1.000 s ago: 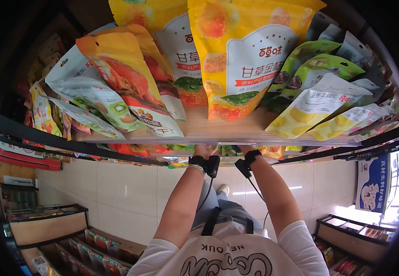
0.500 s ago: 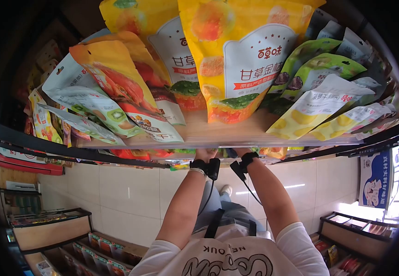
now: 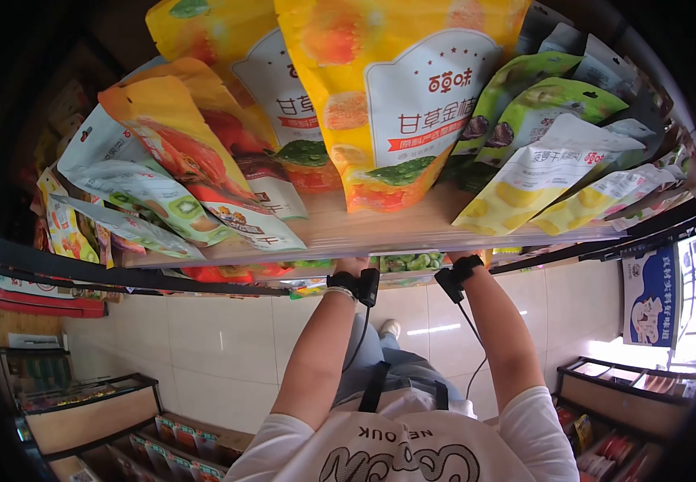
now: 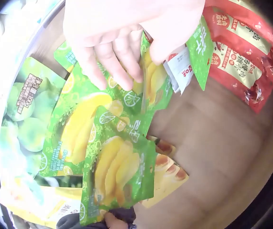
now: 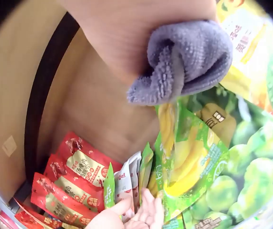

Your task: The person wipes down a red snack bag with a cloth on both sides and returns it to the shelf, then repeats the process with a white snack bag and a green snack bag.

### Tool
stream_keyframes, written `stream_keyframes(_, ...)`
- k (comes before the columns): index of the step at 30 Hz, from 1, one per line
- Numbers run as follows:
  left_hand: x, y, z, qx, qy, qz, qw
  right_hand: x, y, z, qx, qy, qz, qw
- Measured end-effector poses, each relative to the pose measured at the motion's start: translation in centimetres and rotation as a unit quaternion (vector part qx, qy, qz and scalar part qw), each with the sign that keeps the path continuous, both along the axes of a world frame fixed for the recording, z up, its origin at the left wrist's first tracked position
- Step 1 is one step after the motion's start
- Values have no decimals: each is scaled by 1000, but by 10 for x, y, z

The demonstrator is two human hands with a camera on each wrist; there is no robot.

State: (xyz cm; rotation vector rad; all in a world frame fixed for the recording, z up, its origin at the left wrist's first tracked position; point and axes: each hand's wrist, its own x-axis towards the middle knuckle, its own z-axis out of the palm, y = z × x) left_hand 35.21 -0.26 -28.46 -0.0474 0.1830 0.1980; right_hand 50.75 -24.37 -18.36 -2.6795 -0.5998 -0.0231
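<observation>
My left hand reaches down among green snack pouches printed with yellow fruit slices, and grips the top of one between thumb and fingers. In the right wrist view, white packets stand beside that hand's fingertips. My right hand holds a bunched purple-grey cloth, much of its fingers hidden behind it. Right under the cloth is the upper edge of a green pouch. In the head view, both hands are mostly hidden under the upper shelf's edge.
Red packets stand on the wooden shelf beside the green pouches. On their other side are pouches printed with green peas. Large yellow bags and other pouches fill the shelf above. Behind the person are low display racks.
My right hand has moved to the right, away from the left hand, and a green pouch now shows between them. My left hand stays about where it was. The head view has shifted slightly.
</observation>
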Motion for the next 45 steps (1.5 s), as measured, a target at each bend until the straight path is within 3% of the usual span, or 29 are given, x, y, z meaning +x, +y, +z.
stream_keyframes(7, 14, 2, 20, -2, 160, 60, 985, -11, 12, -5, -22, 12, 37, 999)
stream_keyframes(15, 15, -19, 52, 29, 231, 66, 970, -20, 40, -12, -45, 19, 83, 995)
stream_keyframes(20, 10, -43, 77, 53, 206, -44, 976, -19, 42, -2, -45, 38, 116, 992)
stream_keyframes(25, -9, -56, 86, 74, 233, -165, 955, -16, 44, 21, -26, 78, 170, 982)
stream_keyframes(28, -20, -58, 86, 71, 246, -178, 950, -18, 53, 27, 36, 110, 220, 969)
stream_keyframes(31, -40, -61, 101, 145, 245, -209, 936, -34, 60, 31, 130, 154, 276, 940)
stream_keyframes(34, -65, -53, 117, 264, 261, -305, 877, -62, 51, 76, 223, 225, 212, 924)
stream_keyframes(36, -85, -46, 94, 300, 299, -325, 845, -72, 45, 88, 223, 195, 223, 929)
stream_keyframes(38, -102, -39, 79, 296, 315, -294, 852, -72, 36, 90, 172, 210, 254, 928)
stream_keyframes(39, -110, -34, 49, 287, 276, -256, 881, -84, 34, 108, 262, 233, 246, 904)
stream_keyframes(42, -117, -40, 102, 246, 262, -215, 908, -104, 22, 144, 257, 277, 271, 885)
stream_keyframes(45, -120, -45, 135, 195, 88, -270, 939, -121, 5, 156, 280, 301, 318, 854)
